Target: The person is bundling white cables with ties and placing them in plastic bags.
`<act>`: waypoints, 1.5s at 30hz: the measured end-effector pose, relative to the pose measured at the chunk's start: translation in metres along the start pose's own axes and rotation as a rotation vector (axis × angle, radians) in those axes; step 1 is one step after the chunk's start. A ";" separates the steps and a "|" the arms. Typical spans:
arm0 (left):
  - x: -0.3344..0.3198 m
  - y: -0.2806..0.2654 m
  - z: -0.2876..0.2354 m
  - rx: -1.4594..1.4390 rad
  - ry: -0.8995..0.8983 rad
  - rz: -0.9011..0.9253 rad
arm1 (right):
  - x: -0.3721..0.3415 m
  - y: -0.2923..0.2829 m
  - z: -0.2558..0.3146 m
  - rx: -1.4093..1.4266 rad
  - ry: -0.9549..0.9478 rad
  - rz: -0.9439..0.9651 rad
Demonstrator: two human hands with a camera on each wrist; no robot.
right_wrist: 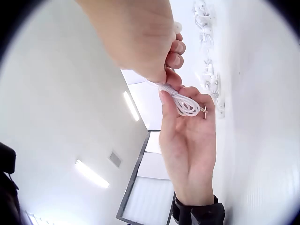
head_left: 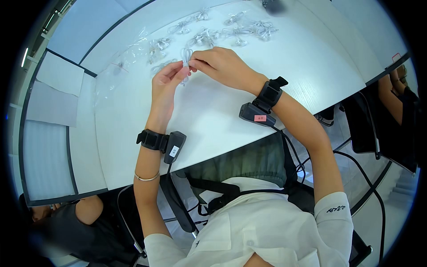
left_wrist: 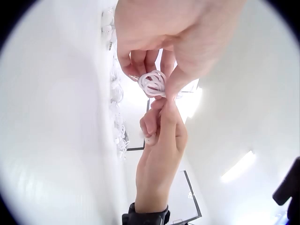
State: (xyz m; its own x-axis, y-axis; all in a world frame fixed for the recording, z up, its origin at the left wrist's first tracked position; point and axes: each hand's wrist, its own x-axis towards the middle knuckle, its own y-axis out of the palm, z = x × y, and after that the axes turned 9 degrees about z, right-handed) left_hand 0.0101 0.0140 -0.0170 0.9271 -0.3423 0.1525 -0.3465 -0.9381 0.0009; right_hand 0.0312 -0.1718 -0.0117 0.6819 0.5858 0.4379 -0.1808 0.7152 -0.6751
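Note:
A coiled white cable (head_left: 187, 54) is held up between both hands over the white table. My left hand (head_left: 164, 86) pinches the bundle between thumb and fingers, its loops (left_wrist: 152, 83) showing beside the fingertips. From the other side my right hand (head_left: 227, 67) pinches the cable at the bundle's middle, fingertips right against the left thumb. In the right wrist view, turns of cable (right_wrist: 167, 88) wrap round that middle, and the loops fan out over the left fingers. A small white rounded piece (right_wrist: 177, 27) peeks out by the right hand's curled fingers.
Several bundled white cables (head_left: 204, 38) lie along the far part of the white table (head_left: 213, 120). Clear plastic bags (head_left: 129, 55) lie at the back left, near a low partition (head_left: 84, 129). A dark object (head_left: 273, 5) stands at the far edge. Other people sit at both sides.

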 end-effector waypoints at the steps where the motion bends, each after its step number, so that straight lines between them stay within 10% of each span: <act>1: 0.000 0.001 0.001 -0.033 -0.007 -0.005 | 0.000 0.001 -0.002 0.002 -0.013 -0.017; 45: -0.001 -0.005 0.007 -0.491 -0.021 0.210 | 0.000 0.008 -0.003 0.524 0.185 0.092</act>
State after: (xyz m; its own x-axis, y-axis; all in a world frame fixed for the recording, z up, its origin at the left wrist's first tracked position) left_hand 0.0119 0.0186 -0.0241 0.8317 -0.5256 0.1789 -0.5460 -0.7158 0.4353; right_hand 0.0317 -0.1673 -0.0184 0.7513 0.6117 0.2478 -0.5408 0.7858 -0.3001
